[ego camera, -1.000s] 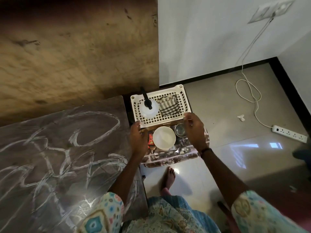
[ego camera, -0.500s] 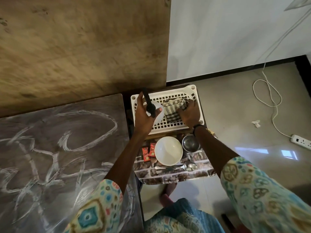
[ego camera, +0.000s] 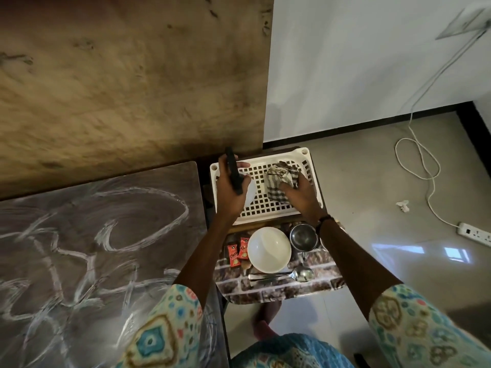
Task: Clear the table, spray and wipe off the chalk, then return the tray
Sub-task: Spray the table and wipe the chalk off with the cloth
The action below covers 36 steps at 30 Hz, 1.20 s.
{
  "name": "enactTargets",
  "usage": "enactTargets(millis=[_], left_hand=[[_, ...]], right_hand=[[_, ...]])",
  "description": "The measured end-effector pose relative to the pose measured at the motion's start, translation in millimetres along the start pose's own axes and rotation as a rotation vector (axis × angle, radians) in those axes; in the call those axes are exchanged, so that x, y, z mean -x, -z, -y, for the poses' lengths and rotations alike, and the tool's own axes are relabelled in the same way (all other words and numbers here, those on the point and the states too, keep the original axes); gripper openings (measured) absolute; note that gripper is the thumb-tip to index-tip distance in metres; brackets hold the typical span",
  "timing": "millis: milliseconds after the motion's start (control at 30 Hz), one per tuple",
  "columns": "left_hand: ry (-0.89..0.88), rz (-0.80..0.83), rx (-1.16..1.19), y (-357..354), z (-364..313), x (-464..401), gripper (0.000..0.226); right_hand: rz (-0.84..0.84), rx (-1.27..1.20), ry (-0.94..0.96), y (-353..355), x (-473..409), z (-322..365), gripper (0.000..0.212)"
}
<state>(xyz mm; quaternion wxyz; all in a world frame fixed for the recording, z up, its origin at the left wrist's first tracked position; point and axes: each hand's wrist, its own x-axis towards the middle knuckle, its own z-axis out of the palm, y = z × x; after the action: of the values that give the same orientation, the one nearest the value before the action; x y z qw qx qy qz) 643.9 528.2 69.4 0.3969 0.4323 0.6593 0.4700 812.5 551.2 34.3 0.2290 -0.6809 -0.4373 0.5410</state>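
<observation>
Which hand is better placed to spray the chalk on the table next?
Left. The left hand already grips the spray bottle and is on the side nearest the chalk-marked table. The right hand grips the checked cloth over the white basket.

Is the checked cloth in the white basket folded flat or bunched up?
Bunched up: the checked cloth sits crumpled in the right hand, whose fingers curl round it, over the white perforated plastic basket.

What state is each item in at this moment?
Left hand: grips the spray bottle.
Right hand: holds the checked cloth, bunched.
White basket: upright.
Table: chalk-marked, unwiped.
White bowl: upright, empty.
Steel cup: upright.
Spoon: lying flat.
</observation>
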Motion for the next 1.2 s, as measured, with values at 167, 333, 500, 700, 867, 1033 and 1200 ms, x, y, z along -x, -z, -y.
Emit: enactTargets(millis=[167, 333, 500, 700, 867, 1033, 1200], left_hand=[[-0.146, 0.039, 0.093, 48, -42, 31, 0.039], [-0.086, 0.094, 0.084, 127, -60, 78, 0.041], [-0.014, 0.13, 0.078, 222, -57, 146, 0.014], [0.022, 0.161, 0.047, 349, -30, 226, 0.011], [0.004, 0.098, -0.04, 438, -9, 292, 0.021], [0.024, -0.09, -0.017, 505, 13, 365, 0.016], [0.139, -0.334, 0.069, 554, 28, 433, 0.011]], right_hand=[[0.096, -0.402, -0.031, -2, 57, 31, 0.037], [0.146, -0.63, -0.073, -46, 139, 64, 0.032], [0.191, -0.679, -0.079, -122, 243, 85, 0.032], [0.332, -0.808, -0.067, -227, 360, 90, 0.033], [0.381, -0.76, -0.142, -300, 423, 86, 0.031], [0.523, -0.665, -0.162, -350, 480, 82, 0.03], [0.656, -0.591, -0.143, -387, 532, 70, 0.034]])
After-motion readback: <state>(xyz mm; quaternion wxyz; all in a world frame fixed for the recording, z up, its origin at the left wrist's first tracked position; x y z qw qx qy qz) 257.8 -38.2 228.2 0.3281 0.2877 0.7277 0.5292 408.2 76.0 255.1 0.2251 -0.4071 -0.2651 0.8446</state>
